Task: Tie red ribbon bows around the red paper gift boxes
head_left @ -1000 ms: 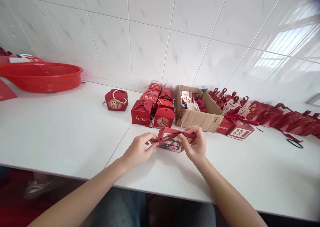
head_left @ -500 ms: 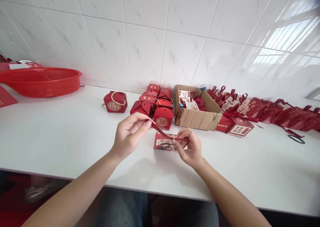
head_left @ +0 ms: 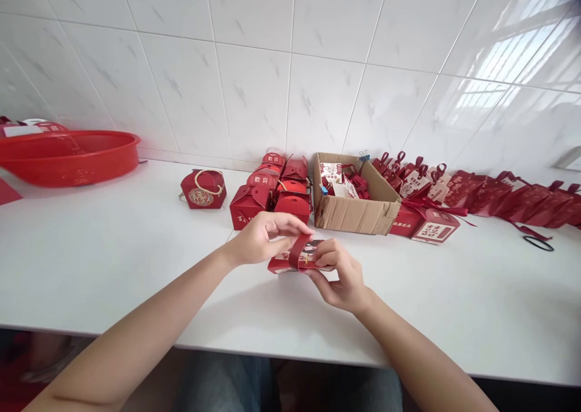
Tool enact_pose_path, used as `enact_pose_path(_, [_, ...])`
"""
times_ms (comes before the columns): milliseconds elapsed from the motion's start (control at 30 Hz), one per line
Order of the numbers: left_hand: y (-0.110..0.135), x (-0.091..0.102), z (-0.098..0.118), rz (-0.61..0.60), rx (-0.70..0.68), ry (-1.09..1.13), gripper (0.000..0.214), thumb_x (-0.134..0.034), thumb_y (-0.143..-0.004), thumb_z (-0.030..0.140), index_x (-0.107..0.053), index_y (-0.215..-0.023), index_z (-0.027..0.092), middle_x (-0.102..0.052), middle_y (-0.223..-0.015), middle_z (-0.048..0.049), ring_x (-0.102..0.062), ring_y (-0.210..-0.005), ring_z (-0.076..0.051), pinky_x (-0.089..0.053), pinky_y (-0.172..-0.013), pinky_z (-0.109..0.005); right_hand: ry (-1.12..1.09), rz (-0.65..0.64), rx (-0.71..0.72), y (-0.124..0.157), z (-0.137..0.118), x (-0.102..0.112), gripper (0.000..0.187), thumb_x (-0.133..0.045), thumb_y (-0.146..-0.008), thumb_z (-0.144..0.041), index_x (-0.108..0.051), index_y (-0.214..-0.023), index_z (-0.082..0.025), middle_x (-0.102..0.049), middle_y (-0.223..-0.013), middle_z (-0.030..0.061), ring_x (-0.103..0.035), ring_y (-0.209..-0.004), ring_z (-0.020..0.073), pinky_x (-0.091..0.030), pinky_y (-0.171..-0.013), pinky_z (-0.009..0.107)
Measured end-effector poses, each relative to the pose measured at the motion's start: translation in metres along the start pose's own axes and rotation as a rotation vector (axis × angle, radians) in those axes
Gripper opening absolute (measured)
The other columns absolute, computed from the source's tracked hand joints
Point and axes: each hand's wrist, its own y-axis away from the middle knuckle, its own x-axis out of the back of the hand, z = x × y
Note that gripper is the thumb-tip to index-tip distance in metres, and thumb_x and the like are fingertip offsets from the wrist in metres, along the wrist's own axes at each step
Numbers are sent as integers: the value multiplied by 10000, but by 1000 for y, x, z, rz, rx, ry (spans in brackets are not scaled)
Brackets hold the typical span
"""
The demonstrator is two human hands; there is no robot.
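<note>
A small red gift box [head_left: 279, 265] with a printed picture sits on the white table between my hands. Across its top bends a dark red strap [head_left: 298, 253], perhaps its handle. My left hand [head_left: 265, 236] pinches the strap's upper end at the far side of the box. With thumb below and fingers above, my right hand [head_left: 338, 273] grips the box's right edge. A small gold spot shows near the right fingertips. My fingers hide part of the box.
Behind my hands stand several red gift boxes [head_left: 293, 203] and a cardboard box [head_left: 356, 215] of printed cards and ribbon. A rope-handled red box [head_left: 204, 191] and a red basin [head_left: 91, 164] are to the left. Red bags [head_left: 499, 197] line the right, near a black ring [head_left: 538, 243].
My left hand has moved right and bent the strap over the box. The box has tilted so its printed top shows more. My right hand keeps its grip, slightly lower.
</note>
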Motion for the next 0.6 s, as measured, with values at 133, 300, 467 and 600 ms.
enact_pose_path(133, [7, -3, -9, 8, 75, -85, 156, -684, -776, 264, -742, -830, 130, -714, -813, -83, -654, -743, -166, -526, -671, -251, 3, 0, 2, -2, 0, 0, 271, -613, -780, -56, -461, -944, -210, -557, -814, 46, -547, -750, 176, -504, -645, 333])
enact_pose_path(300, [14, -9, -6, 58, 239, 66, 153, -695, -773, 292, -761, -784, 155, -718, -858, -70, -641, -757, -160, -512, -655, -234, 15, -19, 22, -4, -1, 0, 245, -597, -799, -71, -461, -945, -212, -551, -794, 38, -534, -728, 171, -502, -651, 349])
enact_pose_path(467, [16, -13, -5, 57, 255, 149, 159, -705, -764, 302, -769, -786, 158, -724, -847, -73, -644, -800, -182, -516, -699, -259, 11, -43, 12, -2, -1, 0, 284, -610, -778, -50, -460, -950, -220, -551, -810, 37, -533, -734, 172, -502, -660, 364])
enact_pose_path(600, [18, -11, -5, 9, 208, 99, 132, -708, -754, 264, -771, -771, 149, -709, -759, -68, -611, -711, -161, -492, -657, -260, -2, -55, 13, 1, -2, 0, 291, -629, -762, -44, -465, -940, -207, -542, -816, 48, -531, -754, 178, -499, -650, 364])
